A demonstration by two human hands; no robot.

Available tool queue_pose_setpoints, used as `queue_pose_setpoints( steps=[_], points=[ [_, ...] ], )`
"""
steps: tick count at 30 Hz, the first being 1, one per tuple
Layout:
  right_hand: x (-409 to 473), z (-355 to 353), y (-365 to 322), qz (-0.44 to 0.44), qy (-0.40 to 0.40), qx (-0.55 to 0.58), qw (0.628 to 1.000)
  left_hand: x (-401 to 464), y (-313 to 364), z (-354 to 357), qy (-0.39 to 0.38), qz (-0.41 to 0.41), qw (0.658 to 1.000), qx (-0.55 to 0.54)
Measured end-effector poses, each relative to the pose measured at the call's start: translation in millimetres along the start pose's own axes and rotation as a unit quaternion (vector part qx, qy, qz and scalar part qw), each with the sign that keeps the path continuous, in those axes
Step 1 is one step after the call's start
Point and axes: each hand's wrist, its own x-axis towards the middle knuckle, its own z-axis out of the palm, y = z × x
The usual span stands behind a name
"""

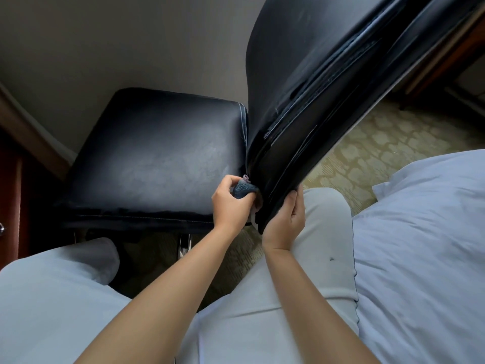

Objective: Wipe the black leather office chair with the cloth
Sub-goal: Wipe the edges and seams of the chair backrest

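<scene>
Patterned carpet (367, 153) underfoot, beige wall behind. Black leather chair (157, 153) between wall and person: seat flat, backrest (301, 74) rising at its right edge. Blue-grey cloth (242, 189) bunched at seat's near right corner, pressed into crease where seat meets backrest. Left hand (231, 203) curled around cloth. Right hand (286, 222) just right of cloth, fingers wrapped over backrest's lower edge, gripping it. White bedding (420, 245) right of chair.

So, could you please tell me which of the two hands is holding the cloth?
The left hand holds the bunched blue-grey cloth at the joint between seat and backrest; the right hand only grips the backrest's lower edge.
</scene>
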Motion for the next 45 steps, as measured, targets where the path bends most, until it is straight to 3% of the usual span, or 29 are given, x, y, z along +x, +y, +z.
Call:
queue_pose_setpoints(
  steps=[4,8,17,29,34,37,40,42,45],
  points=[
    [8,-6,-2,0.02,-0.003,-0.002,1.0,3,-4,6,-0.047,-0.068,0.997,0.007],
    [11,-10,1,0.038,0.007,0.014,0.999,-2,-1,4,-0.022,-0.09,0.994,-0.06],
    [5,-3,0,0.015,0.036,0.007,0.999,-9,22,-3,0.068,0.018,0.995,-0.071],
    [1,2,0,0.015,0.042,-0.045,0.998,-12,-4,16,0.081,-0.007,0.994,-0.072],
    [3,1,-1,0.012,0.039,-0.054,0.998,-8,-11,26,0.044,-0.07,0.994,-0.065],
    [5,0,-1,0.012,0.03,-0.061,0.998,-8,-7,35,0.027,-0.165,0.982,-0.091],
    [8,-2,-1,-0.004,0.013,-0.078,0.997,-1,3,27,-0.045,-0.255,0.955,-0.142],
    [10,-3,0,-0.007,0.002,-0.077,0.997,1,11,14,-0.104,-0.274,0.945,-0.145],
    [10,-5,1,-0.011,-0.007,-0.068,0.998,-2,14,-1,-0.13,-0.266,0.942,-0.157]
  ],
)
